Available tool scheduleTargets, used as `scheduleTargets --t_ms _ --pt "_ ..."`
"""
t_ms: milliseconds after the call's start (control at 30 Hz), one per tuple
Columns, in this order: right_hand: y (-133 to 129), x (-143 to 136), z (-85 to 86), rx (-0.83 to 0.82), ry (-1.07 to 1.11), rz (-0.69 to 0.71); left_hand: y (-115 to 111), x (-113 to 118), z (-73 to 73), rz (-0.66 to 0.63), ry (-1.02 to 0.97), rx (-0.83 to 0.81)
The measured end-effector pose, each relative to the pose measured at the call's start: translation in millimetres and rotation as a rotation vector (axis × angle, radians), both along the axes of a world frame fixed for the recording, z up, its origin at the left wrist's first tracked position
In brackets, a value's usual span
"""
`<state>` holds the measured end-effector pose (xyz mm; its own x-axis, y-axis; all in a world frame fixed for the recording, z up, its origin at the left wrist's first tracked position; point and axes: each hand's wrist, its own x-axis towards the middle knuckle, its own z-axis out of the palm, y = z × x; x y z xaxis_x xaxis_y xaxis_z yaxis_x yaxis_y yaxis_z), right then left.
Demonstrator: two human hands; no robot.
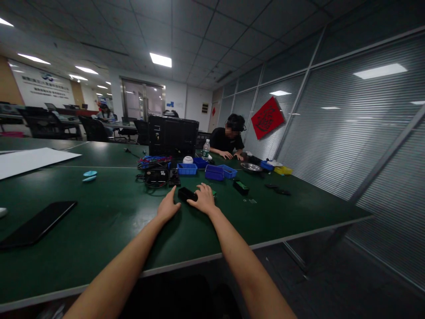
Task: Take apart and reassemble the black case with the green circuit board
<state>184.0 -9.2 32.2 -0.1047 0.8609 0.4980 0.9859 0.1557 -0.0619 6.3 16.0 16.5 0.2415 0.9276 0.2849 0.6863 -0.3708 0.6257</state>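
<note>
- Green tabletop [119, 221], pale-edged, below ceiling lights [160, 60].
- Black case [186, 194] on it, between left hand [168, 206] and right hand [205, 198].
- Hands apart: left thumb spread, right over the case's end, grip unclear.
- Slatted blinds [352, 128] at right.

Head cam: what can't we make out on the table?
All in the head view:
Black box: right end hidden by the right hand.
Green item: mostly hidden by that hand.
Monitor: screen faces away.
White object: cut off by left edge.
Clear piece: too small to identify.
</note>
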Motion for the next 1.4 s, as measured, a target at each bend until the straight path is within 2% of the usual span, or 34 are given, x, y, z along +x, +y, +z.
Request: scheduleTargets --t_ms 100,167,300,367,433,500,567,800,900,1033,1100,1200,1400 --pt "-2.8 -2.1 5.4 0.003 0.041 0.059 0.1 9.8 -1.5 -0.037 0.070 0.031" --pt "-4.5 0.8 9.4 0.033 0.107 0.032 -2.5 17.3 -3.9 -0.051 0.099 0.029" --pt "-5.7 19.3 12.1 0.069 0.235 -0.206 -8.1 25.1 -6.7 -0.074 0.056 0.050" --pt "-4.6 31.1 9.7 -0.004 0.277 -0.346 -9.9 24.7 -6.9 -0.069 0.028 0.074" --pt "-2.7 40.8 5.8 -0.136 0.305 -0.417 -11.1 23.3 -7.6 -0.053 0.010 0.109" --pt "-0.4 47.2 2.0 -0.236 0.306 -0.431 -12.0 22.0 -9.3 -0.052 0.007 0.142" --pt "1.5 50.7 -0.6 -0.268 0.300 -0.434 -12.6 21.1 -11.2 -0.076 0.012 0.156" --pt "6.2 56.5 -4.2 -0.164 0.322 -0.429 -12.1 17.8 -9.7 -0.108 0.036 0.157" --pt "10.4 55.8 -3.6 -0.061 0.514 -0.328 -11.6 16.7 -8.2 -0.109 0.035 0.111" --pt "13.1 49.0 0.0 -0.043 0.997 0.076 -11.9 16.1 -6.9 -0.092 -0.054 0.054" --pt "11.0 44.5 2.1 -0.088 1.118 0.246 -12.2 16.1 -5.5 -0.091 -0.091 0.035" --pt "4.4 39.5 5.8 -0.141 1.058 0.349 -12.3 16.1 -3.3 -0.058 -0.115 -0.006" --pt "-4.1 34.9 12.2 -0.229 0.893 0.387 -9.4 15.3 -4.1 -0.028 -0.107 -0.023"
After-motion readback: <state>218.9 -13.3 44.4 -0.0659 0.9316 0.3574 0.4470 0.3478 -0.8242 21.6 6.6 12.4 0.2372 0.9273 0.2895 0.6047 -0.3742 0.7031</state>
